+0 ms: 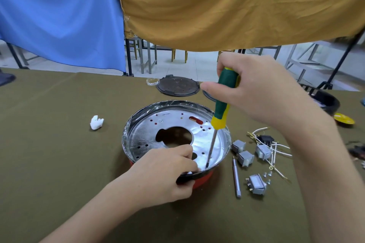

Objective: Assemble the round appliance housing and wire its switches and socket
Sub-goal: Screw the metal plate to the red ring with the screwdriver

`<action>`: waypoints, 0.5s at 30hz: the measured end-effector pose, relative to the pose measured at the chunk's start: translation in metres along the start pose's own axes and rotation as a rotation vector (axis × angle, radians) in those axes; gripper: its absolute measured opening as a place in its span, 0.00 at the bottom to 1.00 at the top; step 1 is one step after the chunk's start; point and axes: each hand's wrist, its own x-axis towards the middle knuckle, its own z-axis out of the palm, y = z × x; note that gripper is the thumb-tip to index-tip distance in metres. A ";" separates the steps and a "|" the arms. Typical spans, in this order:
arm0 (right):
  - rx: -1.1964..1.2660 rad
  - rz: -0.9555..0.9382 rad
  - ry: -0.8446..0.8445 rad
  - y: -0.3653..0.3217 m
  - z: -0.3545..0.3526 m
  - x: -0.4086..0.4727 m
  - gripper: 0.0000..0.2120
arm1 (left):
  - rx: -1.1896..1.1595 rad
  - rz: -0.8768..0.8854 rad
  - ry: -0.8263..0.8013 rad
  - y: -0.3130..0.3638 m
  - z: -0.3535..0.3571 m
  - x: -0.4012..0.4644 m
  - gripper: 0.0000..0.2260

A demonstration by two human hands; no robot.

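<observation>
The round housing [150, 136], shiny metal inside with a red outer wall, sits mid-table with a large hole in its floor. My right hand [262, 92] grips a green and yellow screwdriver [222, 108], held nearly upright with its tip down at the housing floor near the front rim. My left hand [167, 171] lies over the front rim, fingers curled on the edge beside the tip. Several grey switches [245, 157] and a black socket with white wires [266, 140] lie to the right.
A loose steel bit [236, 178] and a few screws [267, 174] lie right of the housing. A dark round plate [177, 86] lies behind it, a white lump [96, 122] to the left, a black bowl [325, 102] and a yellow disc [343, 118] far right.
</observation>
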 end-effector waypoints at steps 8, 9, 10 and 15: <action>0.302 -0.022 -0.243 0.005 -0.021 -0.006 0.11 | 0.011 -0.009 -0.002 -0.001 0.001 -0.001 0.12; 0.310 -0.035 -0.223 0.004 -0.021 -0.006 0.10 | 0.013 -0.009 -0.002 -0.001 0.002 -0.001 0.13; 0.309 -0.038 -0.202 0.004 -0.021 -0.006 0.09 | 0.014 -0.008 -0.001 -0.001 0.002 -0.001 0.13; 0.085 0.011 -0.007 0.002 -0.010 -0.001 0.18 | 0.016 -0.002 0.009 -0.001 0.002 -0.001 0.11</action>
